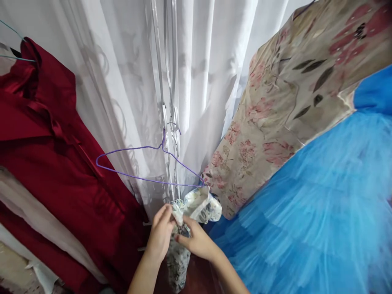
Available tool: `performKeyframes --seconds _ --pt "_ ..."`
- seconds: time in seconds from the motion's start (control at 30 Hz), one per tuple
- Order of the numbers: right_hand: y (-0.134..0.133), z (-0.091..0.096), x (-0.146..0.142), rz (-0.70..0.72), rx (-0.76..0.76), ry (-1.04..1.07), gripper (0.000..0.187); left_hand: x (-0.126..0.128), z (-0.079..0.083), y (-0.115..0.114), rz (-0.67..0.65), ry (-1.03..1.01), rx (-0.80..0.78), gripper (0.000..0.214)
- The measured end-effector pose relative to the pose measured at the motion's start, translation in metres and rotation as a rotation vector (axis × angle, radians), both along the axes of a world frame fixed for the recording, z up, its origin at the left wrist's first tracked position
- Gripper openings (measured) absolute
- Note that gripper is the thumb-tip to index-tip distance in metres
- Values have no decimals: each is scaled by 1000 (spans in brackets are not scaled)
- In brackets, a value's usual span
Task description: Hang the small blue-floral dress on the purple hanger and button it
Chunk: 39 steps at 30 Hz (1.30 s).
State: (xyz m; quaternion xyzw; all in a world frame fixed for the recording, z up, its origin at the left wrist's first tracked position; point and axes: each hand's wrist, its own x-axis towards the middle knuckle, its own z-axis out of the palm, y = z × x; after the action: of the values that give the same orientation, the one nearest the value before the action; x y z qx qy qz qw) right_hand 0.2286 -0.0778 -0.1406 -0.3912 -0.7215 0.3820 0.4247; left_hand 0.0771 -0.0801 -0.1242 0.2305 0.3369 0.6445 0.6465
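A light garment with a dark floral print (pixel 199 206) hangs from the right end of a purple wire hanger (pixel 150 180), and its lower part drops down between my forearms. My left hand (pixel 161 230) pinches a pale edge of the garment near its top, fingers closed on the cloth. Close beside it, my right hand (pixel 197 239) grips the same cloth between thumb and fingers. The left end of the hanger carries no cloth. The hanger's hook is caught on a white metal stand (pixel 172 118). Folds of cloth partly hide my fingertips.
A dark red garment (pixel 61 171) hangs at the left. On the right are a beige dress with pink flowers (pixel 260 122) and a bright blue ruffled tulle dress (pixel 312 212). White curtains (pixel 202 61) cover the back, behind the stand.
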Motion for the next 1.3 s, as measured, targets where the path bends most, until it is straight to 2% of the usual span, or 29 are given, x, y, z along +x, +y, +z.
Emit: performKeyframes --seconds 0.07,0.1,0.17,0.2,0.27,0.33,0.4,0.5,0.57,0.67,0.77,0.83,0.9,1.0,1.1,1.2,1.3 --pt "-11 -3 5 80 -88 30 16 15 4 -9 -33 386 165 23" --pt "-16 -1 8 90 -129 56 15 20 4 -13 -35 576 252 23" --pt "-22 7 17 124 -188 111 27 24 2 -17 -71 818 386 27" --pt "-24 13 25 166 -212 125 30 25 -2 -19 -147 838 420 35" --pt "-23 27 48 260 -253 109 34 26 -13 -22 -405 769 412 48" --pt "-16 44 79 288 -267 53 36 26 -24 -26 -632 759 343 47" --pt "-2 63 113 214 -215 9 37 24 -31 -28 -707 850 305 40" --pt "35 96 152 22 -46 58 31 16 -26 -26 -597 957 359 38" --pt "67 117 160 8 -33 99 25 9 -11 -23 -488 978 404 42" --pt "112 141 142 4 -70 198 18 -3 22 -16 -355 949 456 40" --pt "137 153 103 117 -222 234 25 -26 52 -6 -225 962 481 33" --pt "141 158 82 237 -317 244 28 -53 64 2 -150 1035 473 31" --pt "138 163 70 313 -340 248 32 -88 70 12 -117 1135 432 27" --pt "134 169 68 335 -356 214 46 -147 72 30 -166 1330 389 24" --pt "134 173 71 337 -374 141 52 -198 74 54 -193 1523 450 17" --pt "137 172 69 302 -377 128 46 -232 90 82 -74 1609 549 13" --pt "138 169 65 259 -378 151 42 -243 120 111 70 1565 657 10"
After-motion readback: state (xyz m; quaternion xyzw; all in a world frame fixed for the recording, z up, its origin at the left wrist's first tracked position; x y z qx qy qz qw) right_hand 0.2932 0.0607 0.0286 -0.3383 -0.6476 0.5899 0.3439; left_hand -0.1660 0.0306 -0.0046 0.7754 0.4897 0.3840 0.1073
